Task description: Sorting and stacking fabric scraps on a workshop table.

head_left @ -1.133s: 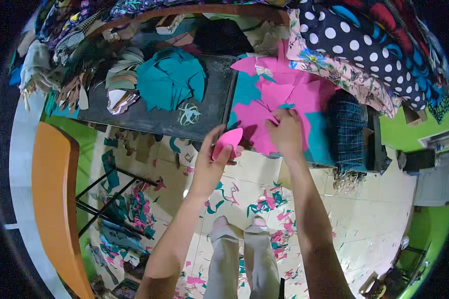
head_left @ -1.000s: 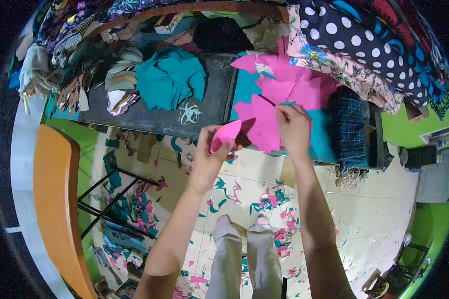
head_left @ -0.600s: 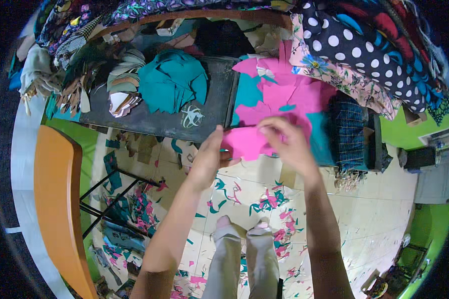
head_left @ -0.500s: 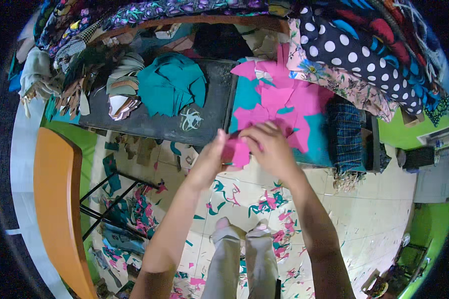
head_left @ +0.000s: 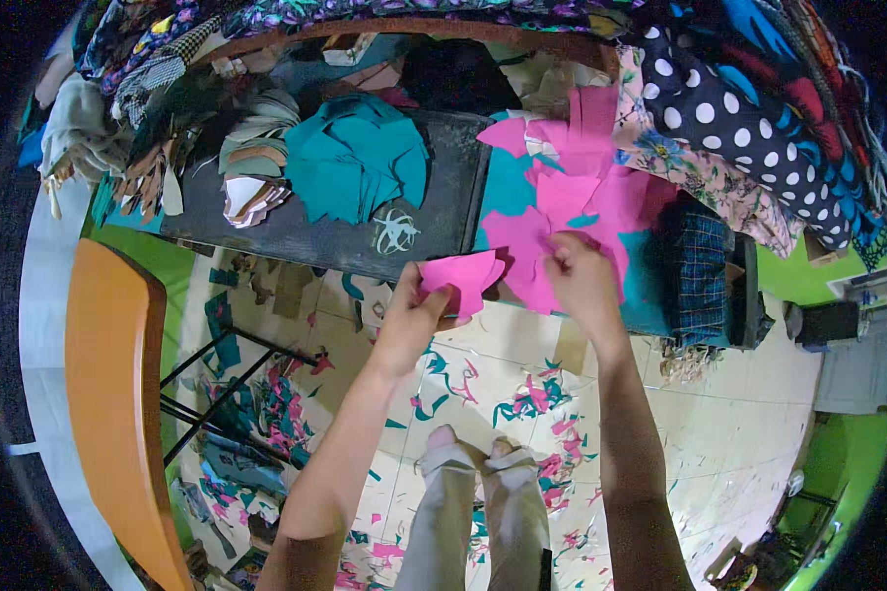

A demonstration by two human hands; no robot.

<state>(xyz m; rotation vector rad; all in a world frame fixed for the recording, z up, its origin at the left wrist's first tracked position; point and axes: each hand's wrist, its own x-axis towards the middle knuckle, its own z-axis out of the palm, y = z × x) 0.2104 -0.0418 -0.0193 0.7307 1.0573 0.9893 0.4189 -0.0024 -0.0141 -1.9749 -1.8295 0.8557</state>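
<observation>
My left hand (head_left: 406,320) grips a small stack of cut pink fabric pieces (head_left: 463,280), thumb on top, in front of the dark table's near edge. My right hand (head_left: 589,286) is over the loose pink fabric pieces (head_left: 522,246) on the right part of the table. Its fingers are curled, with thumb and fingertips pinched against the pink cloth; whether a piece is between them is hidden. Teal fabric (head_left: 503,187) lies beneath the pink pieces. Further left sits a fanned pile of teal cut pieces (head_left: 355,158).
Pale strips (head_left: 396,230) lie coiled on the black tabletop (head_left: 439,192). Grey and brown cut pieces (head_left: 256,148) are stacked left. Folded dark plaid cloth (head_left: 702,271) sits at right, below polka-dot fabric (head_left: 729,128). An orange board (head_left: 118,394) stands at left; scraps (head_left: 532,396) litter the floor.
My hands were close together around the pink pieces; now they are apart. My right hand has moved right to the pink pile, while the left keeps the small stack. The view has shifted slightly.
</observation>
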